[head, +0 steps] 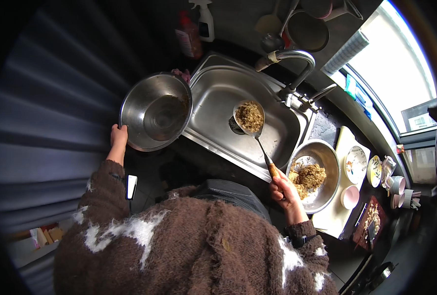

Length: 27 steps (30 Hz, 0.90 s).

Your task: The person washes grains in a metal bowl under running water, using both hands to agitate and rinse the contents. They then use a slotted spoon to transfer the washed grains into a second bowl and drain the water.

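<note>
My left hand [119, 137] grips the near left rim of a large stainless steel bowl [158, 110], tilted and nearly empty, with some brownish residue inside. The wooden handle of a ladle-like metal strainer [259, 135] is in my right hand [285, 190]. A heap of brown, shredded food [249, 116] lies in its head, above the drain side of the stainless steel sink [218, 92]. Just right of my right hand stands a second steel bowl [334, 177] holding more of the same brown clumped food [311, 176].
A faucet [301, 66] rises at the sink's back right. Right of the second bowl are a patterned plate [355, 165], a pink bowl [350, 197] and a cutting board [374, 221] with chopped food. Bottles, including a white spray bottle [205, 22], stand behind the sink. Pans and utensils hang on the wall.
</note>
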Tool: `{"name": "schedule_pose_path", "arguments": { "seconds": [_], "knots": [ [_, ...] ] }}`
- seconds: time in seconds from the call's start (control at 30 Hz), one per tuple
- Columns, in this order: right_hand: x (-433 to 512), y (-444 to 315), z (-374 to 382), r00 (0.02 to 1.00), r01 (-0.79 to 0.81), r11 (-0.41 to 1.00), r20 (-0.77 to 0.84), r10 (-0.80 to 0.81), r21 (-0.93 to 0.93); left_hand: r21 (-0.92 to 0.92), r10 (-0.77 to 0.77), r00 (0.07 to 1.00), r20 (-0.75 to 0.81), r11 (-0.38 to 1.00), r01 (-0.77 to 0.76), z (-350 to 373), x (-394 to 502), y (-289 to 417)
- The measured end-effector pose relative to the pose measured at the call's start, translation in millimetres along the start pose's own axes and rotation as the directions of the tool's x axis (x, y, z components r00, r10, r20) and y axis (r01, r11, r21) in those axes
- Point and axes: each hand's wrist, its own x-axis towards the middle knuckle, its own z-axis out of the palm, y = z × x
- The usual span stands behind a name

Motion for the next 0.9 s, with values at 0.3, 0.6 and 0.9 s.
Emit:
{"name": "schedule_pose_path", "arguments": {
  "seconds": [0.3,0.6,0.9],
  "knots": [
    [-15.3,-9.0,9.0,1.000,0.022,1.000,0.013,-0.022,-0.015,-0.200,0.890,0.418,-0.183,0.382,-0.902,30.8,-146.7,162.9],
    [-40.7,-16.3,35.9,1.000,0.023,0.998,0.013,-0.022,-0.067,-0.283,0.917,0.291,0.273,0.366,-0.886,141.1,-221.8,245.8],
    [-51.5,-20.9,45.6,0.996,0.077,0.980,0.050,-0.069,-0.181,-0.173,0.954,0.283,0.096,0.296,-0.939,167.0,-237.1,255.2]
  ]
}}
